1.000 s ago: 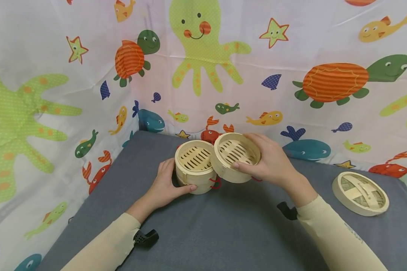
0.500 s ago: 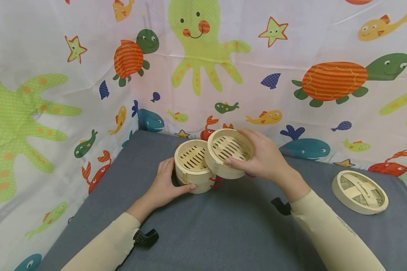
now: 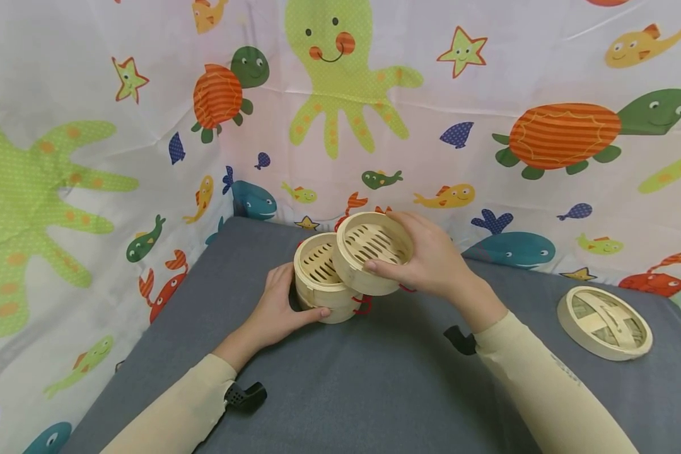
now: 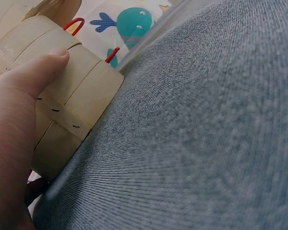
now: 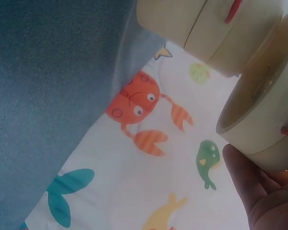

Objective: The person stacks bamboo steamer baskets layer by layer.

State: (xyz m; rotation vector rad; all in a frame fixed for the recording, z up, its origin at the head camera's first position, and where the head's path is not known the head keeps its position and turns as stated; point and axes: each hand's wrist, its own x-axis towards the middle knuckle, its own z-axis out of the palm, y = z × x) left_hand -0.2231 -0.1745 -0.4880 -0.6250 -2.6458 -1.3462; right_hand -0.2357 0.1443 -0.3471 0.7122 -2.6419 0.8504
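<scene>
**Steamer tier held over the base**

Here, my left hand [image 3: 278,309] curls round the side of the lower bamboo steamer basket [image 3: 318,280], which stands on the grey table [image 3: 374,378] near the back edge, thumb pressed to its front wall. My right hand [image 3: 431,265] grips a second steamer tier [image 3: 371,252] by its rim, tilted and lifted, overlapping the lower basket's right side; whether they touch I cannot tell. The steamer lid [image 3: 604,323] lies well apart at the right, in front of the sea-creature curtain [image 3: 147,94]
</scene>
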